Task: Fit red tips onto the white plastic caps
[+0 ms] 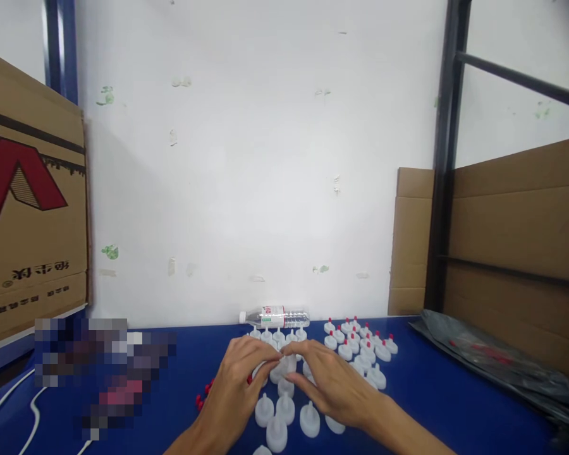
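My left hand (244, 376) and my right hand (327, 379) meet over the middle of the table. Between the thumb and fingers of my right hand is a translucent white nozzle cap (290, 364). The fingertips of my left hand are pinched together at its top; whatever they hold is too small and hidden to make out. Several white nozzle caps (277, 435) without red tips stand below and behind my hands. Small red tip caps (200, 402) lie in a pile to the left, partly covered by my left hand. Rightward stands a group of nozzle caps with red tips (345, 349).
A clear plastic bottle (272, 316) lies against the wall at the back of the blue table (180, 392). Pixelated items (118, 379) and white cables (34, 404) are at the left. A grey plastic bag (493, 357) lies right, by cardboard (516, 221). A printed carton (33, 189) stands left.
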`<state>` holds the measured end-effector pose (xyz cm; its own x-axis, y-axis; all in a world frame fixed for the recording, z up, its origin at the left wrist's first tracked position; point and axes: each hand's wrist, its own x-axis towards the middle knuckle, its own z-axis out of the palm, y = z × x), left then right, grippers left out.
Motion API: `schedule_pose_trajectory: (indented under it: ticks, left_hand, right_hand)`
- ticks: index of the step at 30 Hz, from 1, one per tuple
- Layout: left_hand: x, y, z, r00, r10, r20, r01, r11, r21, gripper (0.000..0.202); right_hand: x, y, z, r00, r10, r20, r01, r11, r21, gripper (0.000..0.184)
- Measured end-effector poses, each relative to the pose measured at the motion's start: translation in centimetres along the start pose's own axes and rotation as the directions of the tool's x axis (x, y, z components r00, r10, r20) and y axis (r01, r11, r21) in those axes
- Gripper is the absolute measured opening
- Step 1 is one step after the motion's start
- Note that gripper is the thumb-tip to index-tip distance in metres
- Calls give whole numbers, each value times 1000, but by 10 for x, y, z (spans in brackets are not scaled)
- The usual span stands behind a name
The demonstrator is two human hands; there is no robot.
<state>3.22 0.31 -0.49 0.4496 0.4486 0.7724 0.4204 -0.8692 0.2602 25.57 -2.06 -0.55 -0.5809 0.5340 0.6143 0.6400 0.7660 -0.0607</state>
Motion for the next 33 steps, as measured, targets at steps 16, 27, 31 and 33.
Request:
schedule_pose_trajectory:
  ticks: [16, 27, 31, 33]
  left_hand:
    - [5, -2, -11, 986, 165, 10, -166, 984, 70, 17]
    - [2, 2, -9, 968, 252, 9, -252, 965, 72, 15]
    - [-3, 4, -2, 978, 205, 29, -206, 977, 59, 10]
    - [-6, 5, 2, 988, 151, -3, -151, 988, 40, 4]
  right_hand:
    - [3, -4, 1, 991, -29, -129, 46, 990, 135, 18]
    - [1, -18, -5, 998, 61, -26, -51, 959, 277, 45]
    - [-1, -34, -13, 996, 90, 0, -86, 955, 285, 62]
    - [0, -38, -14, 999, 45, 8, -45, 952, 301, 69]
